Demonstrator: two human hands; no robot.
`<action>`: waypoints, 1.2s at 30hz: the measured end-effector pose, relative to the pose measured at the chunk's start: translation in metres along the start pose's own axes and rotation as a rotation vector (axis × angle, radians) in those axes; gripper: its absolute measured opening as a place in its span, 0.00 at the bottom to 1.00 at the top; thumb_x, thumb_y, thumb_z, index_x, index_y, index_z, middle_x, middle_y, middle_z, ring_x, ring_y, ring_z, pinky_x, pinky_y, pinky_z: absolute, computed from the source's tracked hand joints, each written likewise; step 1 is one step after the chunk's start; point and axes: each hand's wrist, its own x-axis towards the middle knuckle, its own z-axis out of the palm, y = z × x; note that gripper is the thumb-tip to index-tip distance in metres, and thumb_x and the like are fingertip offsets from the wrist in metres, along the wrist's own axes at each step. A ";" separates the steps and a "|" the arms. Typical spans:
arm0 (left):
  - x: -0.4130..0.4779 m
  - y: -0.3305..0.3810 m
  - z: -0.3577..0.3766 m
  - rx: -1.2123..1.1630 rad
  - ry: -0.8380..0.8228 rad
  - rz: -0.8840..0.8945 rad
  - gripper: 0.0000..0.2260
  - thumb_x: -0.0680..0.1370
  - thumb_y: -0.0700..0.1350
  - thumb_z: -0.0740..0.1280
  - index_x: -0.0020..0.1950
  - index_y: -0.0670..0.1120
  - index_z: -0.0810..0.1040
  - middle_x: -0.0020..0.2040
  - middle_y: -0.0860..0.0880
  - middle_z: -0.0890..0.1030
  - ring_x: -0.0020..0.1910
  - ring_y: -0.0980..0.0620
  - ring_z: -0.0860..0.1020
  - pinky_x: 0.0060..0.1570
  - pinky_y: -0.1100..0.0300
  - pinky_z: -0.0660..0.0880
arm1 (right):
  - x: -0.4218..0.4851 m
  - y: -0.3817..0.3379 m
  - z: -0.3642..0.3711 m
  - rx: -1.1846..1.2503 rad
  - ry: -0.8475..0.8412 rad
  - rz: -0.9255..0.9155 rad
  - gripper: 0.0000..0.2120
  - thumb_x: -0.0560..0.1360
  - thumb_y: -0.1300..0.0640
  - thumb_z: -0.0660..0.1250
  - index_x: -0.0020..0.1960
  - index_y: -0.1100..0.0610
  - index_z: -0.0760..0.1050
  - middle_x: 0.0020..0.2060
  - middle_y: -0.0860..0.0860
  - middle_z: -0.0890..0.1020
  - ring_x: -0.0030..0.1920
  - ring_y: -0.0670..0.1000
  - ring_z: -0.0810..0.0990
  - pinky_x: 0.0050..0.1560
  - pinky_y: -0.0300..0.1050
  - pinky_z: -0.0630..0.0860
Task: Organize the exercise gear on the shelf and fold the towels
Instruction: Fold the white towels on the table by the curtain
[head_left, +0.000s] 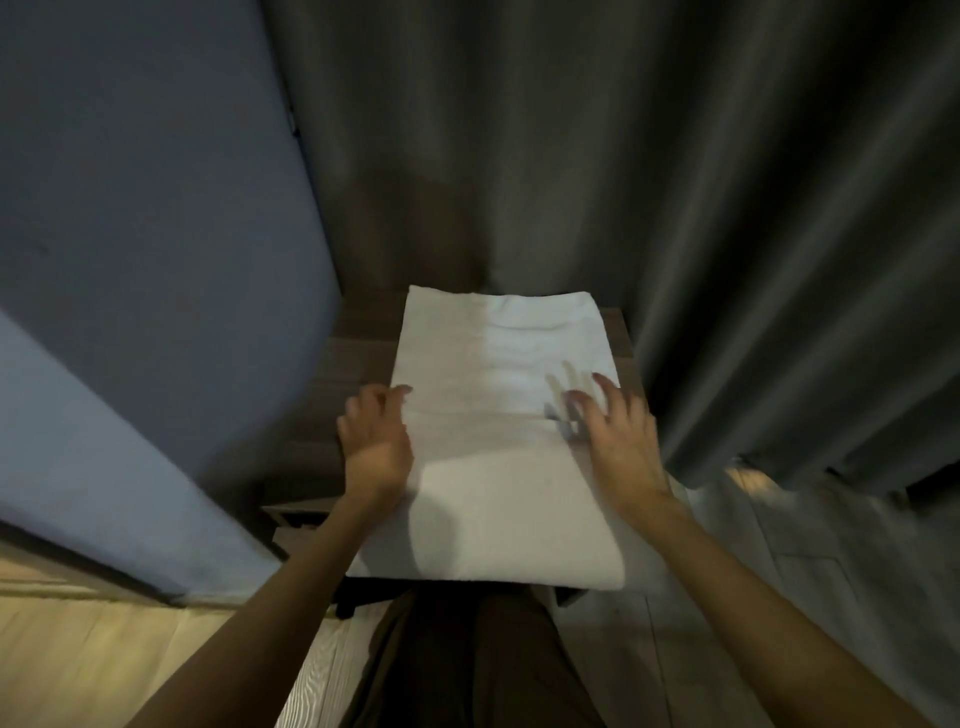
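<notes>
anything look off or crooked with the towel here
Nothing spilled or damaged. The white towel lies flat on the wooden top, but its near end seems to hang past the front edge, and it sits toward the right, leaving bare wood on the left.

The towel (498, 415) is white cloth, soft and matt. Under it, the table (358, 358) is brown, grainy wood. Behind it, a grey cloth curtain (675, 208) has a faint sheen. Left of it, the wall (156, 234) looks smooth, matt blue.
</notes>
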 end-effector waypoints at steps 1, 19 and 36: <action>-0.005 0.003 -0.004 -0.032 -0.039 0.105 0.16 0.77 0.42 0.63 0.65 0.50 0.72 0.65 0.47 0.70 0.62 0.47 0.67 0.60 0.54 0.61 | -0.006 -0.007 -0.005 0.065 -0.011 -0.077 0.24 0.79 0.52 0.60 0.74 0.51 0.61 0.74 0.54 0.61 0.71 0.56 0.62 0.69 0.51 0.60; -0.096 -0.047 -0.013 0.114 -0.508 0.359 0.52 0.61 0.80 0.57 0.74 0.61 0.33 0.76 0.49 0.32 0.75 0.50 0.34 0.69 0.54 0.37 | -0.105 0.018 0.013 0.057 -0.374 -0.335 0.44 0.68 0.22 0.52 0.73 0.34 0.31 0.75 0.49 0.30 0.74 0.59 0.30 0.72 0.59 0.37; -0.123 -0.061 -0.045 -0.092 -0.191 0.406 0.28 0.70 0.54 0.72 0.68 0.50 0.71 0.63 0.47 0.77 0.64 0.45 0.73 0.70 0.49 0.61 | -0.134 0.032 -0.034 0.443 -0.160 -0.198 0.29 0.72 0.55 0.71 0.67 0.38 0.63 0.65 0.50 0.75 0.64 0.53 0.74 0.60 0.45 0.73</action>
